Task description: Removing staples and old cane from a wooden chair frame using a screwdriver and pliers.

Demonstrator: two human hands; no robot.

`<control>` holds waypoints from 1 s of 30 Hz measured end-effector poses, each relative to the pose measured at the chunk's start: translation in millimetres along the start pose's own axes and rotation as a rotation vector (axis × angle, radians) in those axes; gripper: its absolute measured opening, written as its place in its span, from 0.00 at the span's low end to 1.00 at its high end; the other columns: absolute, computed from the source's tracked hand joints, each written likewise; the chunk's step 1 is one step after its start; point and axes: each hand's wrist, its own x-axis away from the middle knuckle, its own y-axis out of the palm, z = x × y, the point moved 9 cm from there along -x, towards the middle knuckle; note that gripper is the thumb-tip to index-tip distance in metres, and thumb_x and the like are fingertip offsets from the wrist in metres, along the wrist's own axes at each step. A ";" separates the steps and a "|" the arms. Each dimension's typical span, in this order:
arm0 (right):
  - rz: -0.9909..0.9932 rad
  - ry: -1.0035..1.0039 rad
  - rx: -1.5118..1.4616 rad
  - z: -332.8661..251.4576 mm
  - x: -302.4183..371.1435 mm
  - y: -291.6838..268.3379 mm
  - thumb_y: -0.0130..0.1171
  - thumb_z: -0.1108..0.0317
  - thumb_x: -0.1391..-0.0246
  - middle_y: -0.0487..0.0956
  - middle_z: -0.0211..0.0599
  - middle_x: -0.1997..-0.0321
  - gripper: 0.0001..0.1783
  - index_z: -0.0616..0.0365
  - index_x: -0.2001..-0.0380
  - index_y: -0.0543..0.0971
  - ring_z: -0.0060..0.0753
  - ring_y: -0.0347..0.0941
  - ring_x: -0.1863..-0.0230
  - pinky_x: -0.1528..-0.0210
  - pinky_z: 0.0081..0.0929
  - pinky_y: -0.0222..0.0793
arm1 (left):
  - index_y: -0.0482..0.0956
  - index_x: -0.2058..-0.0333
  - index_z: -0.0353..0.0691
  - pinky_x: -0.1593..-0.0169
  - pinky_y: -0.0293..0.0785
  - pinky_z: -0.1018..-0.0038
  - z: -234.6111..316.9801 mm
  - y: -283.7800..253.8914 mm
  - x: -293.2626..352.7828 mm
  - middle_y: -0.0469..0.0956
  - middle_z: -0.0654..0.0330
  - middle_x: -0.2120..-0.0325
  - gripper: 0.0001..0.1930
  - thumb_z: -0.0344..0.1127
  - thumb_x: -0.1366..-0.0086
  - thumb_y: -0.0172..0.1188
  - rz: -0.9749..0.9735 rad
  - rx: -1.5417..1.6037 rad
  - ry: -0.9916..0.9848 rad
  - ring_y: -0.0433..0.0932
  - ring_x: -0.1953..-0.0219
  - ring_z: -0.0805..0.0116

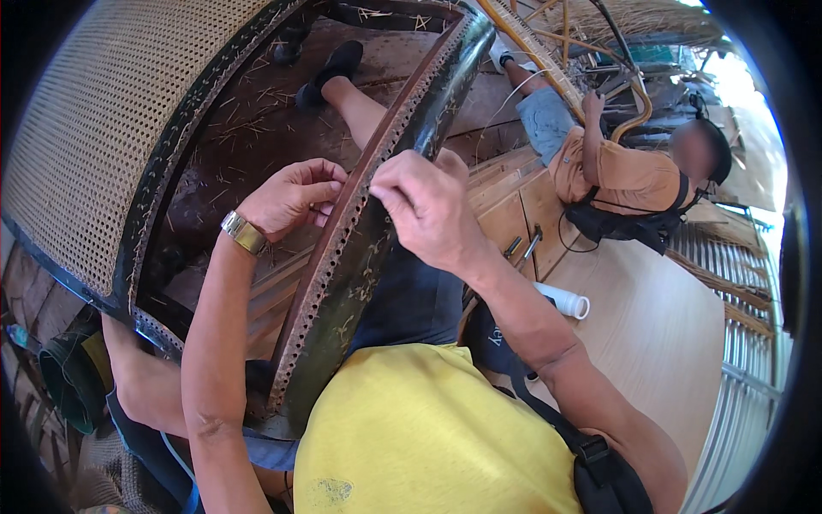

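Across my lap lies a dark, glossy wooden chair frame (342, 330) with faint gold leaf patterns. A row of small holes runs along its reddish-brown inner edge. My left hand (295, 201), with a gold watch (243, 233) on the wrist, is on the inner side of this rail, fingers curled and pinched close to it. Over the rail's outer side, my right hand (428, 206) has its thumb and finger pressed together at the holes. Whatever the fingers hold is too small or hidden to make out. A woven cane panel (128, 103) fills the adjoining part of the frame at the left.
Another person in an orange shirt (634, 176) sits at the right beside a curved pale wooden frame (548, 64). A white tube (565, 301) and dark-handled tools (531, 242) lie right of my arm. Straw bits litter the brown floor (227, 107).
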 end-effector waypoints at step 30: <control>0.064 -0.147 0.070 -6.7 4.7 1.4 0.62 0.74 0.42 0.78 0.35 0.62 0.06 0.56 0.64 0.75 0.40 0.76 0.61 0.59 0.35 0.63 | 0.79 0.49 0.33 0.54 0.82 0.74 7.8 -2.2 3.4 0.83 0.61 0.59 0.15 0.25 0.34 0.64 0.036 -0.015 0.001 0.82 0.61 0.74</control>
